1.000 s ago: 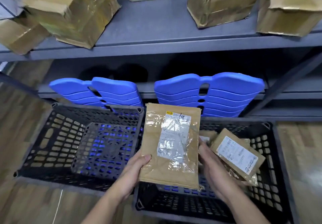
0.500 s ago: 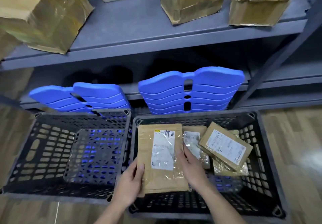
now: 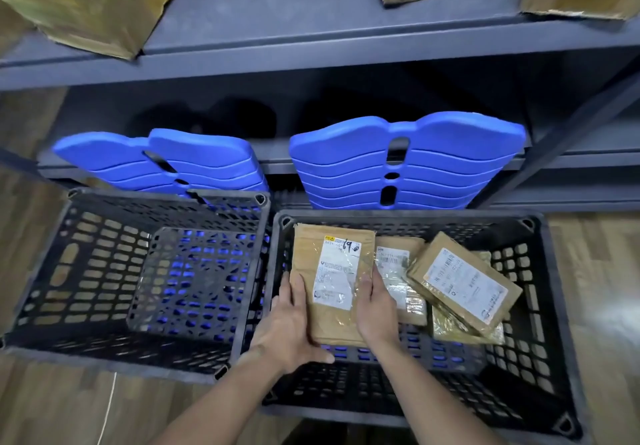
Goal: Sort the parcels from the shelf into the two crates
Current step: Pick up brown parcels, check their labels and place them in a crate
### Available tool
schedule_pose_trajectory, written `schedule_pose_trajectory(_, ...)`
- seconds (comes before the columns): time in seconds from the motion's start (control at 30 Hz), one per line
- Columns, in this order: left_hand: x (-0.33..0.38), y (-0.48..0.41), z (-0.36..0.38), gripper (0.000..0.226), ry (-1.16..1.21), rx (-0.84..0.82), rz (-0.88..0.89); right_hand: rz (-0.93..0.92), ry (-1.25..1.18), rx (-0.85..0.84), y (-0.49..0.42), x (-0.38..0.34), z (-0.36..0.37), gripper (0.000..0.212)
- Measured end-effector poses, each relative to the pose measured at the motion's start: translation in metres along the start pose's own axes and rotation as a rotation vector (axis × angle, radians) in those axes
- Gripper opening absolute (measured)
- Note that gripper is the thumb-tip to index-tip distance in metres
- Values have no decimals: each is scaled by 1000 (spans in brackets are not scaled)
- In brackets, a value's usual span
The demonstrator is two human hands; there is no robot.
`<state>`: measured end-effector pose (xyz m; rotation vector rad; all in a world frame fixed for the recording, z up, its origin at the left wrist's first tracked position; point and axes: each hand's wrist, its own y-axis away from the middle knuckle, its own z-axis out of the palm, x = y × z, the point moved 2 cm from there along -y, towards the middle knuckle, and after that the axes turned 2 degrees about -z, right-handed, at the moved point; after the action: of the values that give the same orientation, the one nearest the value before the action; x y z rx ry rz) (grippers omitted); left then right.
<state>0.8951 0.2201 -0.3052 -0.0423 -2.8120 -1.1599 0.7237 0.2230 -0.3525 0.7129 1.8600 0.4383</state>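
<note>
The left crate [image 3: 79, 271] sits left of the grip. The left hand [image 3: 287, 323] and right hand [image 3: 375, 309] clasp the flat parcel [image 3: 332, 282] by its side edges, low inside the right crate [image 3: 554, 323]. Just right of the grip lie other parcels [image 3: 464, 282].

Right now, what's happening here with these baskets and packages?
A person is sorting parcels. The left hand and right hand hold a flat brown parcel by its side edges inside the right crate, beside a few other parcels lying there. No parcels show in the left crate. More boxes sit on the shelf above.
</note>
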Motion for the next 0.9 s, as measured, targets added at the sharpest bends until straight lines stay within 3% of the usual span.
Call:
schedule_pose_trajectory(0.17, 25, -8, 1, 134, -318, 16, -4, -53, 61, 50, -3, 9, 15, 51)
schedule_pose_trajectory(0.43, 13, -31, 28, 121, -488, 46, 47, -134, 146, 86, -21, 32, 27, 53)
schedule_pose_trajectory(0.6, 13, -47, 39, 112, -656, 91, 65, -223, 423, 189, -30, 39, 38, 57)
schedule_pose_trajectory(0.7, 15, -55, 39, 101, -772, 94, 151, -221, 456, 129, -37, 46, 44, 59)
schedule_pose_trajectory(0.83, 13, -67, 38, 121, -812, 133, 139, -238, 516, 92, -39, 50, 40, 82)
schedule_pose_trajectory(0.9, 9, -73, 38, 106, -765, 146, 120, -247, 665, 16, -40, 55, 37, 82)
